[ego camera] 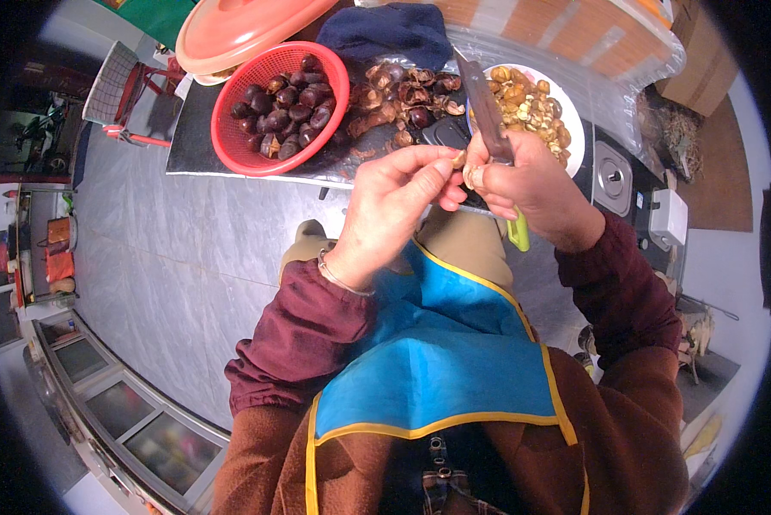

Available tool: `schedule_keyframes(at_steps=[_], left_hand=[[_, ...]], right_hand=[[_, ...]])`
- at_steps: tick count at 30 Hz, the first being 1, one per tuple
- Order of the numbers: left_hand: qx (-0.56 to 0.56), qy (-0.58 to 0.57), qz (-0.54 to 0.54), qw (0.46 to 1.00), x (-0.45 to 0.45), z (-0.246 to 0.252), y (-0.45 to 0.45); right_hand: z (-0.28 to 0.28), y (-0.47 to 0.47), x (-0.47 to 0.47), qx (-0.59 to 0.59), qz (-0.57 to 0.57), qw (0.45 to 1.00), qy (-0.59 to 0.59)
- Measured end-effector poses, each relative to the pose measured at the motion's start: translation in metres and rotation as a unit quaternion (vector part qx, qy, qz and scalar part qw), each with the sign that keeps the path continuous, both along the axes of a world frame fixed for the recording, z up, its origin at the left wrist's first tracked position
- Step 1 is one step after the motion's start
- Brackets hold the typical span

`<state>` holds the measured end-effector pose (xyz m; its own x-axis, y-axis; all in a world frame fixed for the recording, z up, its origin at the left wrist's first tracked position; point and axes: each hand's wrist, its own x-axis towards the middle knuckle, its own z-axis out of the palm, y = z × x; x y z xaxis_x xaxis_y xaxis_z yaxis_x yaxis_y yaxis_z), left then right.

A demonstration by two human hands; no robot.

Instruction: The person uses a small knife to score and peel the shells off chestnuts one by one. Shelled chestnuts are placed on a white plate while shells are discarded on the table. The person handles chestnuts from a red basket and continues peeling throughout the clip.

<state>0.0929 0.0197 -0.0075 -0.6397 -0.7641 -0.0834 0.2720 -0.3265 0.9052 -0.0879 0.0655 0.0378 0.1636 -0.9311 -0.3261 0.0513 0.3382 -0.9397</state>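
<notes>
Between the thumb and fingers of my left hand is a small peeled piece of chestnut. Close beside it, my right hand grips a knife with a green handle, its blade pointing up and away from me. The right thumb and fingertips also pinch a pale piece, partly hidden. Behind the right hand, a white plate holds peeled chestnuts. To the left stands a red plastic basket of dark brown chestnuts. Loose chestnut shells lie between basket and plate.
A dark folded cloth lies behind the shells. A pink plastic lid is at the back left. Right of the plate is a metal lid set in the dark surface. My blue apron covers my lap.
</notes>
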Motion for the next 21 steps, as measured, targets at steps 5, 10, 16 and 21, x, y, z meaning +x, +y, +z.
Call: schedule_keyframes(at_steps=[5, 10, 16, 21], left_hand=[[0.057, 0.024, -0.008, 0.998, 0.0, 0.004, 0.0], [0.024, 0.002, 0.032, 0.999, 0.005, 0.009, -0.001], [-0.025, -0.02, 0.082, 0.996, 0.018, 0.01, -0.007], [-0.108, -0.082, 0.128, 0.982, 0.023, 0.004, -0.011]], right_hand=[[-0.005, 0.0, -0.006, 0.033, -0.008, 0.994, -0.101], [0.0, -0.007, -0.002, 0.021, -0.056, 0.997, -0.054], [0.013, -0.043, -0.002, -0.103, -0.023, 0.978, 0.182], [0.002, -0.064, 0.006, -0.179, -0.002, 0.96, 0.213]])
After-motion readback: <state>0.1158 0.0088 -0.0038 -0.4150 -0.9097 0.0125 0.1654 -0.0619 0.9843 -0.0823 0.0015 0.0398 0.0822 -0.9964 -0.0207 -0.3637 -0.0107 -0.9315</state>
